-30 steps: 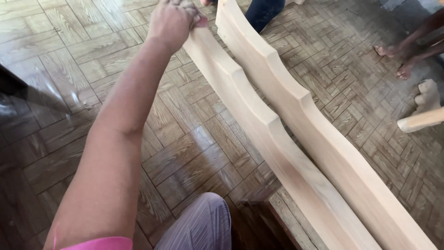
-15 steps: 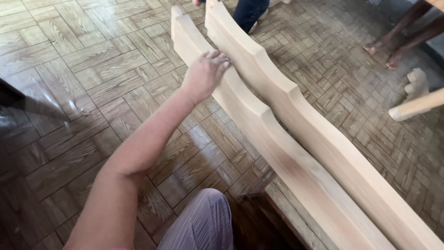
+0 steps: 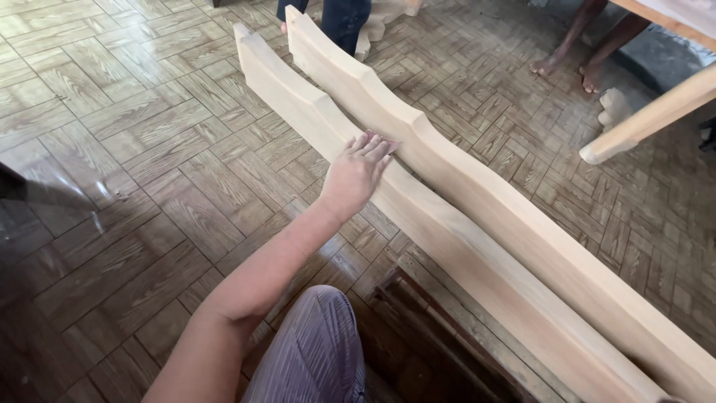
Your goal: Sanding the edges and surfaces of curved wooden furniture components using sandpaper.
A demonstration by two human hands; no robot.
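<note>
Two long pale wooden planks with wavy carved edges lie side by side, running from the far floor toward the lower right. My left hand (image 3: 356, 173) lies flat on the top edge of the near plank (image 3: 447, 246), fingers together, pressing a small brownish sandpaper piece (image 3: 389, 139) against the wood at a notch in its profile. The far plank (image 3: 485, 190) touches the near one just beyond my fingertips. My right hand is out of view.
The planks' near ends rest on a dark wooden stand (image 3: 436, 336) beside my knee in striped trousers (image 3: 317, 351). Another person's dark-trousered legs (image 3: 339, 19) stand at the planks' far end. Bare feet (image 3: 567, 66) and a pale table leg (image 3: 649, 119) are at the right on parquet floor.
My left hand has slid down the near plank toward me, from its far end to the middle notch. The view has tilted, showing more of the far floor.
</note>
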